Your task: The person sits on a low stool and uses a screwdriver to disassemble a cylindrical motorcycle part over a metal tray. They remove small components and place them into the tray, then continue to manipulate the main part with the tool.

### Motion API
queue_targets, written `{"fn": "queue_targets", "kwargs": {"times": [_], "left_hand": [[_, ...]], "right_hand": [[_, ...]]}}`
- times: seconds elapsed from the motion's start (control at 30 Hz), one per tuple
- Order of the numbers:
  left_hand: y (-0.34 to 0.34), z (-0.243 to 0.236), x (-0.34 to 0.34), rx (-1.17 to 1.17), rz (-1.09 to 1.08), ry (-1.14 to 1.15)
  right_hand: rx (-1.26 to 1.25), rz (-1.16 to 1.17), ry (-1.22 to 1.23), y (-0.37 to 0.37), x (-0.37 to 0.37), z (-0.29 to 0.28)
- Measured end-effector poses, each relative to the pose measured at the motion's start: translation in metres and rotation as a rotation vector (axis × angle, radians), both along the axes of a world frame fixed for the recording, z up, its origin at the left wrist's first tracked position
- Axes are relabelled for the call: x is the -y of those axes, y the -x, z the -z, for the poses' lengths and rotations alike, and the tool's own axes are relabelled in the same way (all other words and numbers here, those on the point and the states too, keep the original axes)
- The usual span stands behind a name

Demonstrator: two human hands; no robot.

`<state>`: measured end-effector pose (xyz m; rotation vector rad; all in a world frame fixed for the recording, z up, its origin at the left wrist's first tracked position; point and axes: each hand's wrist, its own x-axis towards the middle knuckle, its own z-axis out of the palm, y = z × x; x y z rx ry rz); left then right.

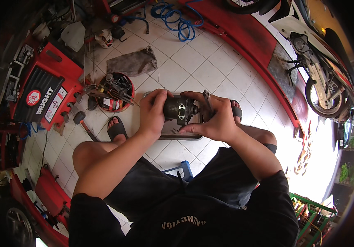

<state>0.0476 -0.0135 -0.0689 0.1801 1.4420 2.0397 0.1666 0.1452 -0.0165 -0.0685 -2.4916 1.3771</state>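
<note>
A dark cylindrical metal machine part [172, 109], with a bright two-holed port on its side and a stepped shaft end at the right, is held between both hands. My left hand [154, 111] wraps round its left end. Curled about the shaft end, my right hand [220, 119] has its fingertips at the far edge and its thumb at the near edge. A grey metal rod-like piece with a knobbed end [207, 99] shows against the right hand; whether it is a separate tool I cannot tell. Beneath is a shallow metal tray [181, 136], mostly hidden.
A round red container of tools [131, 101] stands left of the tray, near a hammer [84, 123] and a red machine [47, 88]. A grey rag [131, 61] and coiled blue hose [177, 18] lie farther off. A motorcycle [317, 70] stands beyond a red ramp [251, 33].
</note>
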Motion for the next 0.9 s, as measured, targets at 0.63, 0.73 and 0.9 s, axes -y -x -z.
{"fn": "queue_targets", "kwargs": {"times": [0.63, 0.73, 0.9], "left_hand": [[0.001, 0.011, 0.0, -0.165, -0.075, 0.069], [0.0, 0.008, 0.0, -0.262, -0.086, 0.079], [0.0, -0.007, 0.002, -0.467, -0.119, 0.114]], "right_hand": [[0.103, 0.051, -0.069, -0.003, 0.008, 0.004], [-0.042, 0.049, -0.099, -0.002, 0.006, 0.014], [-0.162, 0.017, -0.051, 0.0, 0.002, 0.03]]}}
